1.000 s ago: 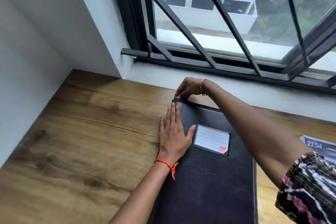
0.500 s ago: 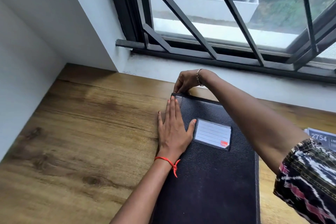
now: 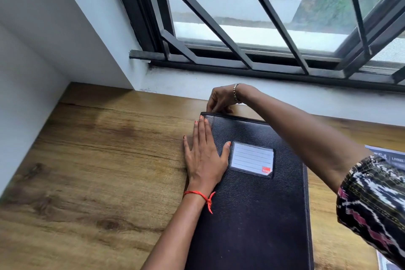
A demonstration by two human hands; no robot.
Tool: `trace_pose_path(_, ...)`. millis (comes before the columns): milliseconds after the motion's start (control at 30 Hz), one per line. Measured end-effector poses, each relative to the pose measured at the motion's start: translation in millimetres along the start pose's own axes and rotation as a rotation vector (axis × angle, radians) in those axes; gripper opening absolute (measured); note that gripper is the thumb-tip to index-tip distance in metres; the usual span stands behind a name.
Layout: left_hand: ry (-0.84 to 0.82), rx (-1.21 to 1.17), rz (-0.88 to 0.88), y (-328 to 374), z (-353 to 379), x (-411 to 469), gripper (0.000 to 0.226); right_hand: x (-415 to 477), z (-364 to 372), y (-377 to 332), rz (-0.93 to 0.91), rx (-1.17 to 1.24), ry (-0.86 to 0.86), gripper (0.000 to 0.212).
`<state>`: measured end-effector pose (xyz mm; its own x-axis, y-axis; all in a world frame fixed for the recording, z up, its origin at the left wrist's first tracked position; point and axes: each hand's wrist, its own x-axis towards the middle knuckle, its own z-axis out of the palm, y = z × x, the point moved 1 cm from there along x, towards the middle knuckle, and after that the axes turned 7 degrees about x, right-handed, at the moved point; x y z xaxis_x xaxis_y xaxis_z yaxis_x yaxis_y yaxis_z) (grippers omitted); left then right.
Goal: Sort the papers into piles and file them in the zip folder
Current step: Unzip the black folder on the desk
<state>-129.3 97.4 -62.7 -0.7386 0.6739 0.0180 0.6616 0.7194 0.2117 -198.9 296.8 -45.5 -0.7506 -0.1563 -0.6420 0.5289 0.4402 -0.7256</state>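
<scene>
A black zip folder (image 3: pixel 258 204) lies closed on the wooden desk (image 3: pixel 92 171), with a lined label window (image 3: pixel 252 159) on its cover. My left hand (image 3: pixel 205 155) rests flat, palm down, on the folder's left edge, fingers together and half on the desk. My right hand (image 3: pixel 220 99) reaches across to the folder's far left corner, its fingertips pinched at the zip edge there; the zip pull itself is hidden under the fingers. Printed papers (image 3: pixel 389 156) peek out at the right edge behind my right arm.
A white wall (image 3: pixel 32 72) bounds the desk on the left, and a white sill with a black barred window (image 3: pixel 263 46) runs along the back. More paper (image 3: pixel 386 264) shows at the lower right corner.
The view has tilted slightly. Both hands stay where they were on the folder, the right one still pinched at the far corner.
</scene>
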Motion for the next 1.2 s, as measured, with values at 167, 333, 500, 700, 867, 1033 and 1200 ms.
trace_pose_path(167,0.004,0.020,0.000,0.0,1.3,0.2,0.080,-8.0,-1.0,4.8,-0.021,-0.011,0.002,0.023)
trace_pose_path(333,-0.018,0.006,0.001,-0.5,-1.3,-1.0,0.084,-20.9,-3.9,16.5,0.011,-0.041,0.022,0.016)
trace_pose_path(500,-0.046,0.008,0.001,-0.9,-1.7,-1.1,0.087,-40.9,-11.3,39.1,0.128,-0.057,-0.002,0.018)
trace_pose_path(700,-0.073,0.021,-0.007,-0.7,-2.9,-0.6,0.091,-57.4,-12.9,49.6,0.161,-0.097,-0.002,0.025)
trace_pose_path(867,-0.089,0.038,-0.007,-1.8,-2.8,-1.0,0.092,-66.9,-14.3,56.7,0.170,-0.118,0.017,0.027)
trace_pose_path(1033,-0.101,0.030,-0.012,-2.0,-3.0,-1.6,0.092,-91.7,-16.3,73.6,0.198,-0.082,0.025,0.025)
trace_pose_path(1200,-0.110,0.038,-0.010,-2.0,-3.8,-3.6,0.084,-109.9,-12.0,88.9,0.200,-0.032,0.093,0.025)
